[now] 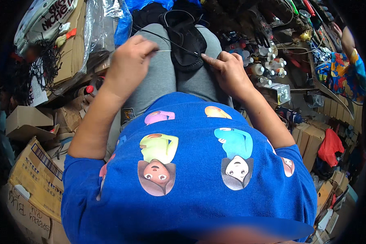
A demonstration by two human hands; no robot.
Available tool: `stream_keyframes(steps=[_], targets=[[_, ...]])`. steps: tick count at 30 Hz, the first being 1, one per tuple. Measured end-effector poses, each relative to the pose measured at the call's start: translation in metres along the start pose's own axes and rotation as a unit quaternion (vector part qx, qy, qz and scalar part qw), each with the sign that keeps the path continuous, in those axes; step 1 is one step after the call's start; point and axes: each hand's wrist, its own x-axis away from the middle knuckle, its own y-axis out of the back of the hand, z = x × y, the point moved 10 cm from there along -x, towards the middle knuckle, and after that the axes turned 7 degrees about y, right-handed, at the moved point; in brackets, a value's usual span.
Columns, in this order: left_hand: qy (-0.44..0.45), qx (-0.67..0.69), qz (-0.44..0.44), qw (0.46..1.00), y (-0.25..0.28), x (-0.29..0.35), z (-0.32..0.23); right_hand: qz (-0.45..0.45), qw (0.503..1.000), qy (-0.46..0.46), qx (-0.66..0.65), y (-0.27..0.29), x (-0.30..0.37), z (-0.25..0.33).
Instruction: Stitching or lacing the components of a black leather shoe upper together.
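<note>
A black shoe (186, 49), perhaps a slipper, rests sole-end toward me on my grey-trousered lap, between my knees. My left hand (133, 61) is closed in a pinch to its left. From those fingertips a thin pale strand (164, 51) runs to the shoe's left edge; whether it is needle or thread I cannot tell. My right hand (227, 69) presses thumb and index finger on the shoe's right rim, the other fingers curled. A dark cord (166, 38) crosses over the shoe and ends in a small white tip near my right fingertip.
Several small capped bottles (268, 67) stand to the right of my knee. Flattened cardboard (71, 49) and clear plastic lie on the left, with a black thread tangle (49, 61). Cardboard boxes (28, 122) are at lower left. Another person's arm (347, 42) shows at far right.
</note>
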Motion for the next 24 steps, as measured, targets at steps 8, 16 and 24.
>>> stream_keyframes(steps=[8,16,24], targets=[[-0.045,-0.020,-0.003,0.999,-0.052,0.001,-0.012,-0.005,0.998,-0.021,-0.058,0.001,0.001,-0.021],[-0.016,0.089,0.025,0.996,-0.076,-0.020,0.003,0.089,0.965,-0.060,-0.240,-0.010,-0.022,-0.053],[-0.027,0.023,0.035,0.999,-0.080,-0.018,0.002,0.128,0.939,-0.046,-0.317,-0.017,-0.029,-0.052]])
